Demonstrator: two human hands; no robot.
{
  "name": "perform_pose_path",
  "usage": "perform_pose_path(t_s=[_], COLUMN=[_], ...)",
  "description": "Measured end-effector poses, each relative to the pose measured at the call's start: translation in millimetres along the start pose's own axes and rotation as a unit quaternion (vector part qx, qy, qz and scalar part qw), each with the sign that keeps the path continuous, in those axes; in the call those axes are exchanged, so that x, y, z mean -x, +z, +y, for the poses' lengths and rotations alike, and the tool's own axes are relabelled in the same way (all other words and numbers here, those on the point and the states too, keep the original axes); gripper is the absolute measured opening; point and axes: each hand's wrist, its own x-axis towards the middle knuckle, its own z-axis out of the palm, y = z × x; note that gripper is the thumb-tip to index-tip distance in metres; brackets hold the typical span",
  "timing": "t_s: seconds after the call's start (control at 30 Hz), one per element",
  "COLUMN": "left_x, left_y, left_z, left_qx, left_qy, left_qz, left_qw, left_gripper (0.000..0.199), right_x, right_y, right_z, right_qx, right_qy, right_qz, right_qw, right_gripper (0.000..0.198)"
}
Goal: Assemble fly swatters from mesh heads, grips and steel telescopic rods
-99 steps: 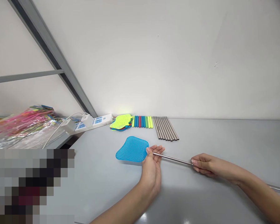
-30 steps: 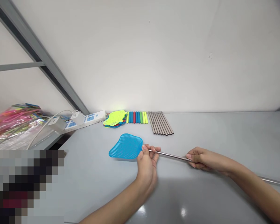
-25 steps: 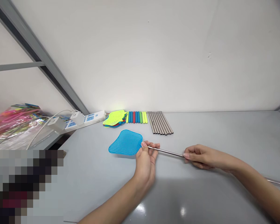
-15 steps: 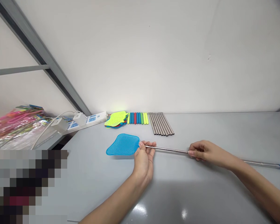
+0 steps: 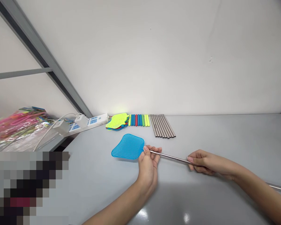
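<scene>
A fly swatter with a blue perforated head (image 5: pixel 128 147) and a thin metal rod (image 5: pixel 172 157) is held above the grey table. My left hand (image 5: pixel 148 162) is closed around the neck, where the head meets the rod. Further along, my right hand (image 5: pixel 202 162) pinches the rod between thumb and fingers. The rod runs on behind the right forearm, and a stretch of it shows again at the right edge. Its far end lies outside the view.
Along the wall lie stacked swatter heads (image 5: pixel 118 121) with a yellow one on top, a row of coloured handle grips (image 5: pixel 139 120) and several metal rods (image 5: pixel 163 126). At left are a power strip (image 5: pixel 96 120) with chargers and plastic-bagged items (image 5: pixel 18 125).
The swatter and both hands have shifted slightly. The rod slants down more steeply to the right, and its blue handle end has gone out of view.
</scene>
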Motion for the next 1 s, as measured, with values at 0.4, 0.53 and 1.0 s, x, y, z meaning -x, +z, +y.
perform_pose_path(t_s=[0.4,0.53,1.0], left_x=[-12.8,-10.9,-5.1], left_y=[1.5,0.1,-1.4], left_z=[12.3,7.4,3.7], left_qx=[0.015,0.020,0.011], left_qy=[-0.006,0.001,0.017], left_qz=[0.049,0.046,0.018], left_qw=[0.999,0.999,1.000], left_gripper=[0.020,0.020,0.018], right_x=[2.8,0.8,0.1], right_y=[-17.8,-16.7,-3.1], right_z=[-2.2,-0.6,3.7], right_qx=[0.132,0.140,0.016], right_qy=[-0.035,-0.043,0.021], right_qz=[0.115,0.123,0.018], right_qw=[0.984,0.982,0.999], right_gripper=[0.037,0.036,0.036])
